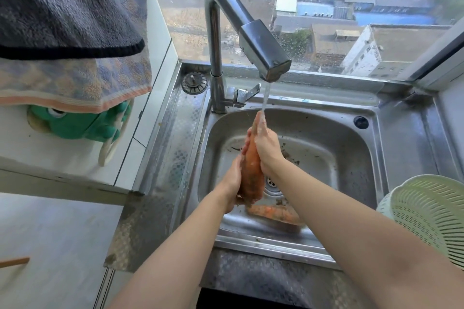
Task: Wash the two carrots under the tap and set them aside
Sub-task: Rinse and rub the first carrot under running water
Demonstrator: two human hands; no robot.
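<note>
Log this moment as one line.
first carrot: gripped by left hand, right hand | tap: running | second carrot: in sink

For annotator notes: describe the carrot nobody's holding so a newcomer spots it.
Find the steel sink under the window. Near its front wall, just this side of the drain, the loose carrot lies flat on the basin floor. The other carrot is gripped by the left hand and right hand, tip up under the tap.
</note>
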